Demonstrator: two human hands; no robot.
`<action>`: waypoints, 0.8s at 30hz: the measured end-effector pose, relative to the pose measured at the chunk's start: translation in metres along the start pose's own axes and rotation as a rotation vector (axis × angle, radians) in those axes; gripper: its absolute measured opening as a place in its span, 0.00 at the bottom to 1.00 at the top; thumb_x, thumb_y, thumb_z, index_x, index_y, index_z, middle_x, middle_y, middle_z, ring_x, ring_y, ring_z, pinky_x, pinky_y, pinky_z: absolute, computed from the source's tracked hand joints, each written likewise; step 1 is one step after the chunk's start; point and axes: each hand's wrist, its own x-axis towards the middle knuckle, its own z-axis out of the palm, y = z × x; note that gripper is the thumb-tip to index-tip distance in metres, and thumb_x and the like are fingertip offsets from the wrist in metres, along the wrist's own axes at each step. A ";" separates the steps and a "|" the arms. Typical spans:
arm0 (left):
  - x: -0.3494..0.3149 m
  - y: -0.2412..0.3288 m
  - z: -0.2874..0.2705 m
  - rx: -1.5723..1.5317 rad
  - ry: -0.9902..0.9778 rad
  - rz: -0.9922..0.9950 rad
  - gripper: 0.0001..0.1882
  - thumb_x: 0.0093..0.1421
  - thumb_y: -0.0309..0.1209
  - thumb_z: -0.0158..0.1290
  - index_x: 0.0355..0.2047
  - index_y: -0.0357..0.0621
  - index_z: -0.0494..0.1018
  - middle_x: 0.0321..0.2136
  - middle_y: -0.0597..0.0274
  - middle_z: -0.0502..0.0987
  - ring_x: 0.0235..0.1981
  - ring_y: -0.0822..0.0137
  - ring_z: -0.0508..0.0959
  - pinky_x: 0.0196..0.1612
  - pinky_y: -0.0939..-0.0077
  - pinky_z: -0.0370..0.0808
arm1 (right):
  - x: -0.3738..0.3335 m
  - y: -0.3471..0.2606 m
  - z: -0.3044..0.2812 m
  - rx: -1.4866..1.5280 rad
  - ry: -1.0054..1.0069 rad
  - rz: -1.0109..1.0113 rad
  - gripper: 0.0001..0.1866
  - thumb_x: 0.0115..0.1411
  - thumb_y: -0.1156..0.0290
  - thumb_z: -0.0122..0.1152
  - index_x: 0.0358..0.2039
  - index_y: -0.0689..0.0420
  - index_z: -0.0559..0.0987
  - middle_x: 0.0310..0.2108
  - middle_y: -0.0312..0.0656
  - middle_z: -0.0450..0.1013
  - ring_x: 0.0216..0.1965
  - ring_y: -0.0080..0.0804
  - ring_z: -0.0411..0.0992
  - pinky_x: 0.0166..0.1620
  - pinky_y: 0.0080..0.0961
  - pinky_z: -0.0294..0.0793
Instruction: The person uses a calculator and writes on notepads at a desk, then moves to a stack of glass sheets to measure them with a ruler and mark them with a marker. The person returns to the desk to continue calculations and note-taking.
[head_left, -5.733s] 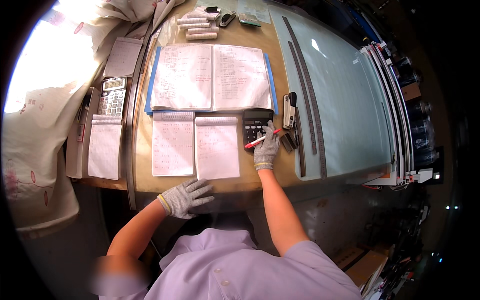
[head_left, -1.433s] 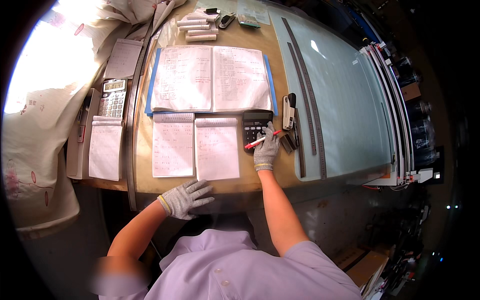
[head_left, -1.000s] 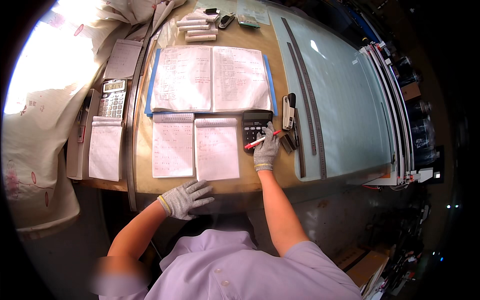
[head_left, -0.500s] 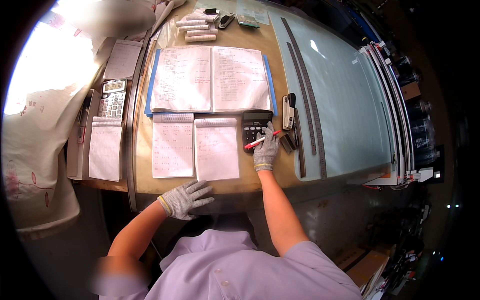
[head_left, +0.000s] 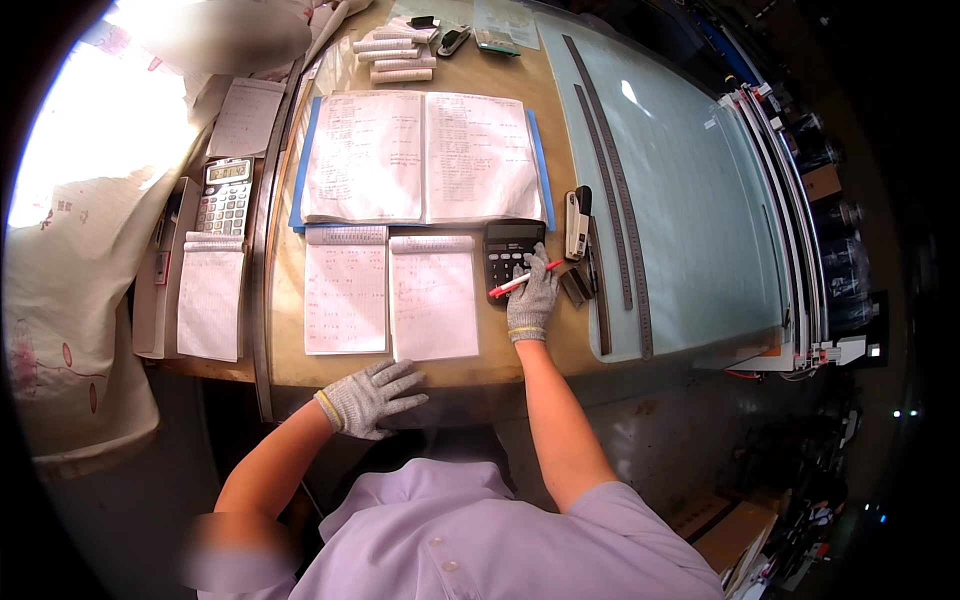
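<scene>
A grey knitted glove with a yellow cuff covers each hand. My right hand [head_left: 534,299] lies over the lower right of a black calculator [head_left: 514,235], fingers toward its keys. A red and white pen [head_left: 510,286] is held across those fingers. At the table's front edge rests my left hand [head_left: 374,399], fingers spread and nothing in it. Just beyond it are two writing pads with handwriting, a left pad [head_left: 345,300] and a right pad [head_left: 434,305]. Behind the pads lies an open book [head_left: 370,160] of written pages on a blue folder [head_left: 547,180].
Right of the calculator are a stapler [head_left: 577,225] and a small dark block [head_left: 576,287]. Long dark rulers [head_left: 606,180] lie on the glass sheet [head_left: 690,220]. A silver calculator [head_left: 224,200] and another pad [head_left: 211,300] sit at left. Folded papers [head_left: 402,60] are stacked at the back.
</scene>
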 end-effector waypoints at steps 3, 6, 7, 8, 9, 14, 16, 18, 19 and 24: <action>0.000 0.000 0.001 -0.001 0.003 -0.003 0.52 0.45 0.50 0.66 0.71 0.59 0.60 0.74 0.52 0.53 0.74 0.43 0.53 0.73 0.47 0.54 | 0.000 0.001 0.000 0.005 -0.002 0.002 0.14 0.62 0.71 0.59 0.49 0.55 0.73 0.63 0.51 0.69 0.58 0.58 0.70 0.60 0.50 0.65; 0.000 0.000 0.002 0.007 0.004 -0.005 0.52 0.45 0.51 0.66 0.71 0.60 0.60 0.74 0.52 0.53 0.73 0.43 0.54 0.73 0.47 0.54 | 0.000 0.000 0.001 -0.010 -0.006 0.008 0.14 0.62 0.71 0.59 0.49 0.55 0.73 0.63 0.50 0.69 0.57 0.58 0.70 0.59 0.50 0.65; 0.000 0.000 0.001 0.008 0.003 -0.005 0.52 0.45 0.51 0.66 0.71 0.60 0.60 0.74 0.52 0.53 0.73 0.43 0.54 0.73 0.47 0.54 | 0.000 0.000 0.001 -0.018 -0.009 0.012 0.15 0.62 0.71 0.59 0.49 0.55 0.73 0.63 0.50 0.69 0.57 0.58 0.70 0.59 0.50 0.66; 0.000 0.000 0.001 0.009 0.004 -0.005 0.52 0.45 0.51 0.66 0.71 0.60 0.60 0.74 0.52 0.53 0.73 0.43 0.54 0.73 0.47 0.54 | -0.001 0.001 0.001 -0.015 -0.008 0.011 0.15 0.62 0.71 0.59 0.49 0.55 0.73 0.63 0.50 0.70 0.57 0.59 0.70 0.59 0.50 0.66; 0.000 0.000 0.001 0.009 0.005 -0.004 0.52 0.45 0.51 0.66 0.71 0.60 0.60 0.73 0.52 0.53 0.73 0.43 0.54 0.73 0.47 0.55 | -0.001 0.002 0.002 -0.013 -0.007 0.009 0.15 0.62 0.72 0.59 0.49 0.55 0.73 0.63 0.50 0.70 0.57 0.59 0.70 0.59 0.50 0.66; 0.000 0.000 0.002 0.004 0.003 -0.006 0.52 0.45 0.50 0.66 0.71 0.60 0.60 0.74 0.52 0.53 0.73 0.43 0.54 0.73 0.47 0.54 | -0.001 0.003 0.002 -0.009 -0.013 0.022 0.14 0.62 0.72 0.60 0.49 0.55 0.73 0.63 0.50 0.70 0.57 0.59 0.70 0.59 0.50 0.66; 0.000 0.000 0.001 0.001 0.000 -0.006 0.52 0.44 0.50 0.66 0.71 0.60 0.60 0.74 0.52 0.53 0.73 0.43 0.54 0.73 0.47 0.54 | -0.001 0.003 0.002 -0.003 -0.003 0.012 0.14 0.62 0.72 0.60 0.49 0.55 0.73 0.63 0.50 0.70 0.57 0.59 0.70 0.59 0.50 0.66; 0.000 0.000 0.001 0.002 -0.002 -0.007 0.52 0.44 0.50 0.66 0.71 0.60 0.60 0.74 0.52 0.53 0.73 0.44 0.53 0.73 0.47 0.54 | 0.000 0.000 0.001 -0.018 0.008 -0.001 0.16 0.60 0.76 0.63 0.48 0.55 0.72 0.62 0.51 0.70 0.57 0.57 0.70 0.58 0.48 0.67; 0.000 0.000 0.001 0.003 -0.002 -0.007 0.52 0.44 0.50 0.66 0.71 0.60 0.60 0.74 0.52 0.53 0.73 0.44 0.53 0.73 0.47 0.54 | 0.001 -0.001 0.001 -0.025 0.013 -0.007 0.18 0.59 0.77 0.64 0.48 0.55 0.72 0.62 0.51 0.71 0.57 0.57 0.71 0.57 0.47 0.68; 0.000 0.000 0.001 0.001 0.004 -0.005 0.52 0.44 0.50 0.67 0.71 0.60 0.60 0.74 0.52 0.53 0.73 0.44 0.54 0.73 0.47 0.54 | 0.002 -0.003 -0.002 -0.033 0.007 -0.009 0.18 0.59 0.77 0.64 0.49 0.55 0.72 0.62 0.51 0.71 0.58 0.57 0.70 0.58 0.47 0.67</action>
